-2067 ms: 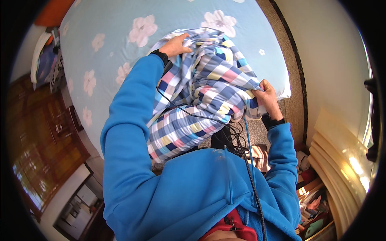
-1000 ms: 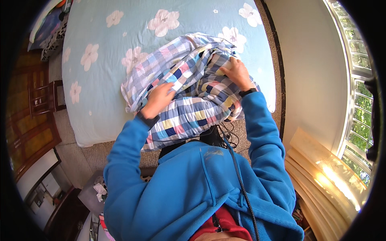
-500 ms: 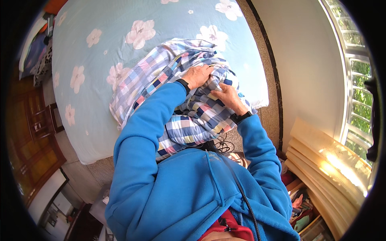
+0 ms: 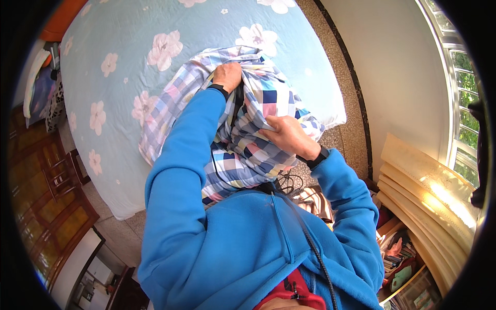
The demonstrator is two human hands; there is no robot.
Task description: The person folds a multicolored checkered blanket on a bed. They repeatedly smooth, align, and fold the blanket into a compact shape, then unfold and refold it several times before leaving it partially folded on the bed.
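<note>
A checked quilt cover (image 4: pixel 276 98) in blue, white, pink and yellow lies bunched on the near part of the bed and spills over its edge toward my body. My left hand (image 4: pixel 228 76) is closed in a fist on the cover's cloth near its far side. Lower and to the right, my right hand (image 4: pixel 292 136) pinches a fold of the same cover between thumb and fingers. Between the two hands the cloth parts in a dark gap. The fingertips of my left hand are hidden.
Beneath the cover is a bed with a pale blue flowered sheet (image 4: pixel 119 139). A loop of black cables (image 4: pixel 290 182) hangs beside my waist. To the right stand a white wall (image 4: pixel 382 67), a barred window (image 4: pixel 465 108) and leaning yellowish boards (image 4: pixel 418 191). Wooden furniture (image 4: pixel 57 206) is at left.
My hands have moved apart: the left went up and left, the right slightly down. The cloth between them has been drawn open into a gap. The view has shifted slightly.
</note>
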